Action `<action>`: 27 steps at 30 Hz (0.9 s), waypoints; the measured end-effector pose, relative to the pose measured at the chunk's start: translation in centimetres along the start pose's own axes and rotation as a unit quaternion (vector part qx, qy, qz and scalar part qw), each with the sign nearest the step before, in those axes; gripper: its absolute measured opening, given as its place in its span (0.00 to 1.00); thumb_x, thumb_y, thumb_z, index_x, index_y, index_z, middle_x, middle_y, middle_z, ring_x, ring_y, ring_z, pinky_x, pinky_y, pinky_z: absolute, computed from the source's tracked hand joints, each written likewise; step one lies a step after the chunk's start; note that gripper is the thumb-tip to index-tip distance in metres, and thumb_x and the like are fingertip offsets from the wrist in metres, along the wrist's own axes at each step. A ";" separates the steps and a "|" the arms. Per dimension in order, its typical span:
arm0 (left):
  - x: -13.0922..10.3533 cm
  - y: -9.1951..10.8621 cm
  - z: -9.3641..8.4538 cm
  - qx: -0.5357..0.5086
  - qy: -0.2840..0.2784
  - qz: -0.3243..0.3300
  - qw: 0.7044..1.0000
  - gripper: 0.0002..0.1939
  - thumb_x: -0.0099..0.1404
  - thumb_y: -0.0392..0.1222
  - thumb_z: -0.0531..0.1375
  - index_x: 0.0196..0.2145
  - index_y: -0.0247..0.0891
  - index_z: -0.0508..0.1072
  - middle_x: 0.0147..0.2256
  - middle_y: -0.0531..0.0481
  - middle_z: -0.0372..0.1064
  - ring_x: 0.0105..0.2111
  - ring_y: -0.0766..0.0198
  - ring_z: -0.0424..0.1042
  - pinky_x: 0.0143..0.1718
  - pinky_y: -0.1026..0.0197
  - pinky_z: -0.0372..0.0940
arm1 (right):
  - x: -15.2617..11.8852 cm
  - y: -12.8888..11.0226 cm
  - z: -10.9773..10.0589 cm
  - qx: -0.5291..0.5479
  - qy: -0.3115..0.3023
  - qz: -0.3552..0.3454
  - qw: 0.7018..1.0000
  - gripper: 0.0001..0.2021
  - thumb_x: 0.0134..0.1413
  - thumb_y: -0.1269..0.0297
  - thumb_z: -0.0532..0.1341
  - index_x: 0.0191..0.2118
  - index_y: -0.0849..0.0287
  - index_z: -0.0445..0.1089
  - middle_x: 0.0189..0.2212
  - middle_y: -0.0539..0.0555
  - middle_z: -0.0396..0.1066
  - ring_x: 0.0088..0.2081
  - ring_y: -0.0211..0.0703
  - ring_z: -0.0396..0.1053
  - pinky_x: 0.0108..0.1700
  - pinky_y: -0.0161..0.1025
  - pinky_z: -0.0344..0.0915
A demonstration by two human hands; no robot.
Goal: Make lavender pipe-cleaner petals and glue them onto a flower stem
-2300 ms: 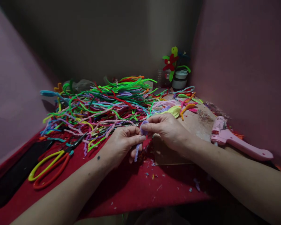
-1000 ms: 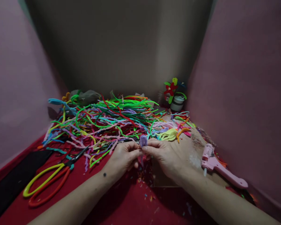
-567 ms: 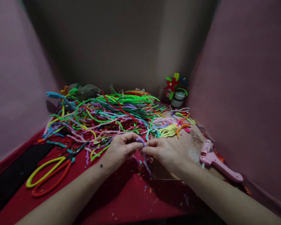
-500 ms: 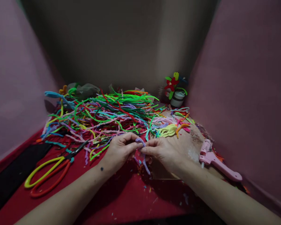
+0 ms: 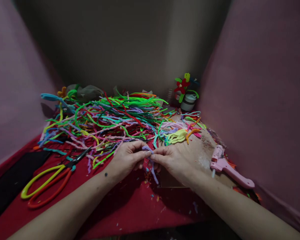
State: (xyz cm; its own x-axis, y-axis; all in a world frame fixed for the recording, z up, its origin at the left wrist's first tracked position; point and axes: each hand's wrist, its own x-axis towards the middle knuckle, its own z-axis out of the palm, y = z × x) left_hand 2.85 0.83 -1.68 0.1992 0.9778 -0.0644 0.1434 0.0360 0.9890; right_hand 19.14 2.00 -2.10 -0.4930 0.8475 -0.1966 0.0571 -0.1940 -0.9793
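A short lavender pipe cleaner (image 5: 154,173) is pinched between both hands at the middle of the view, its upper end bent over and its lower end hanging down. My left hand (image 5: 130,156) grips it between thumb and forefinger near the bend. Fingertips almost meeting those of the left, my right hand (image 5: 170,160) pinches the same piece just below. Behind the hands spreads a large heap of colourful pipe cleaners (image 5: 110,116). The inner fingers of both hands are partly hidden.
Scissors (image 5: 47,183) with yellow and red handles lie at left, beside a black flat strip (image 5: 12,186). A pink glue gun (image 5: 230,168) rests on cardboard (image 5: 195,150) at right. A pipe-cleaner flower (image 5: 182,86) stands by a small jar (image 5: 188,102). Red cloth (image 5: 130,206) covers the table.
The pipe cleaner's bent upper end now sits flatter and points more to the left. Both hands keep their pinch. The whole view has shifted slightly.
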 end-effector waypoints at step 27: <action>0.6 -1.0 0.7 -0.101 0.001 -0.056 0.993 0.09 0.58 0.44 0.60 0.33 0.36 0.66 0.17 0.58 0.64 0.13 0.73 0.58 0.14 0.70 0.54 | 0.7 -0.4 -1.0 -0.062 0.026 0.000 0.998 0.11 0.50 0.65 0.58 0.21 0.63 0.68 0.15 0.47 0.63 0.17 0.31 0.56 0.19 0.30 0.52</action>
State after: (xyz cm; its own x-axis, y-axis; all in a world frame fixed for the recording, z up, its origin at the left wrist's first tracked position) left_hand 3.47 1.25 -2.76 0.1914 0.9658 -0.1752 -0.0321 0.1845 0.9823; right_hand 19.61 3.17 -1.90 -0.4478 0.8723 -0.1965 0.1665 -0.1346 -0.9768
